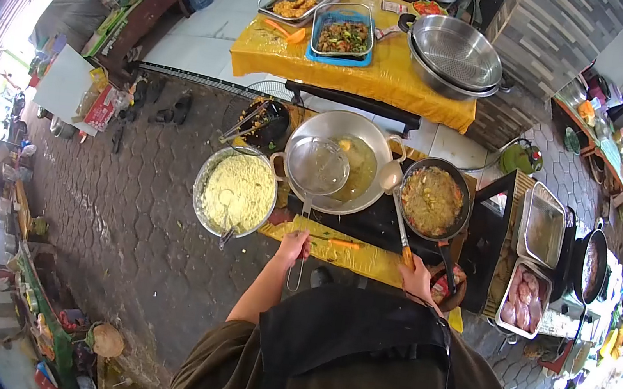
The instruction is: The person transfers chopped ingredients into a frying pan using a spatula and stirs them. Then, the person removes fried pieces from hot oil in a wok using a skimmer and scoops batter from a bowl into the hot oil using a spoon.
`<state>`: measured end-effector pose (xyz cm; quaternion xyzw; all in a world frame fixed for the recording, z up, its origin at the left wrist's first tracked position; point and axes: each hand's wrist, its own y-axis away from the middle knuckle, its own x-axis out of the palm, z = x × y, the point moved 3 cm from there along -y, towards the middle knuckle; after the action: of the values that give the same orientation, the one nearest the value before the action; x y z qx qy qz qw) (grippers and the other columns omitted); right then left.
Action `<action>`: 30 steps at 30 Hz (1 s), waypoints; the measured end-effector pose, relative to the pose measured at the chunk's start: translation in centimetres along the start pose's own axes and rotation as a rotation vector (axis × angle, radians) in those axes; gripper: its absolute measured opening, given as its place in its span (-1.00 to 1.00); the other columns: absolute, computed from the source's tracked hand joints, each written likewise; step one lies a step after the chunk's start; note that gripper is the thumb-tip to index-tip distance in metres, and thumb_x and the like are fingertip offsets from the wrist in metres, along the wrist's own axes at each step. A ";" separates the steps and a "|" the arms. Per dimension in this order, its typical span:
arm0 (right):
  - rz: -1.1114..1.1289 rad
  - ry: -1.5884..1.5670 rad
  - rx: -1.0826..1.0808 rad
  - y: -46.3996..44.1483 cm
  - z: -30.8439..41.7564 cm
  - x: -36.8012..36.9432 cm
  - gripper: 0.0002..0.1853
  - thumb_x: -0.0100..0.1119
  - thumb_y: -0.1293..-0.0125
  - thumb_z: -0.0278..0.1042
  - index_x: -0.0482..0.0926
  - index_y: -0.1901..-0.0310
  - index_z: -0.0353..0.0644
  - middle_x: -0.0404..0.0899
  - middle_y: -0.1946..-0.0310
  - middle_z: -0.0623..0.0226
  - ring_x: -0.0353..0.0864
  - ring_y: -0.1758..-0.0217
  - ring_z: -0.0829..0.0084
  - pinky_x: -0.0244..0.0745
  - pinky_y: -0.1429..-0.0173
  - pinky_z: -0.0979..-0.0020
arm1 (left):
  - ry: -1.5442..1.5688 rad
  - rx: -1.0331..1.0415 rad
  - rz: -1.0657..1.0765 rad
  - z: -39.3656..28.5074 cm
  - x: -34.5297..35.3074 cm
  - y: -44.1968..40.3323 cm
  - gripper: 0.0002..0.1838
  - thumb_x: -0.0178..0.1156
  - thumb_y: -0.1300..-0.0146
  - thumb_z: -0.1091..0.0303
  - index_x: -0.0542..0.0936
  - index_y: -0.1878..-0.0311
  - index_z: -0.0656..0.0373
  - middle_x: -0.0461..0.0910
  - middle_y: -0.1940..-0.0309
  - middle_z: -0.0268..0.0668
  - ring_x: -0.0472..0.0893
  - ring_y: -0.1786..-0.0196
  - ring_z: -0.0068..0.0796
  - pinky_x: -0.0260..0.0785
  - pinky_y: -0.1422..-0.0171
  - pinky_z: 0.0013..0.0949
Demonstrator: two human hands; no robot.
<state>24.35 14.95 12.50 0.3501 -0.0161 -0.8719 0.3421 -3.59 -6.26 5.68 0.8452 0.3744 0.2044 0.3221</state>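
1. The left hand [294,246] was closed around the handle of the strainer [317,165], with no gap seen between fingers and handle.
2. The strainer was in the left part of the big pan [341,122], which had oil [362,168] in it. Whether the mesh touched the oil, one could not tell.
3. The right hand [417,278] was also closed, and it gripped the wooden end of the ladle [391,177].
4. The head of the ladle was at the right rim of the big pan, between this pan and the frying pan [469,207]; whether it rested there was not clear.
5. In the frying pan there was yellowish food [430,198].
6. Just left of the big pan stood a bowl [198,191] of pale yellow mix [239,177], with a spoon [227,201] in it.
7. Between the two hands, an orange-handled tool [344,244] lay on a yellow cover [366,260].
8. Farther right, a tray [501,318] held pinkish pieces [524,301].
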 end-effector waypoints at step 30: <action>-0.080 0.263 0.376 0.3 -10.8 -7.2 -0.47 0.15 0.01 -0.18 0.43 -0.06 -0.17 0.52 0.15 -0.12 0.51 0.05 0.01 0.39 -0.05 0.16 | 0.095 0.200 0.281 -15.3 3.0 11.5 -0.78 -0.06 -0.35 0.34 0.35 0.02 0.23 0.30 0.60 -0.40 0.26 0.65 -0.63 0.14 0.57 -0.53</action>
<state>34.96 21.41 8.79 0.5187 -0.1193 -0.8133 0.2350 -4.90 -3.81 24.85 0.9064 0.2857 0.2487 0.1869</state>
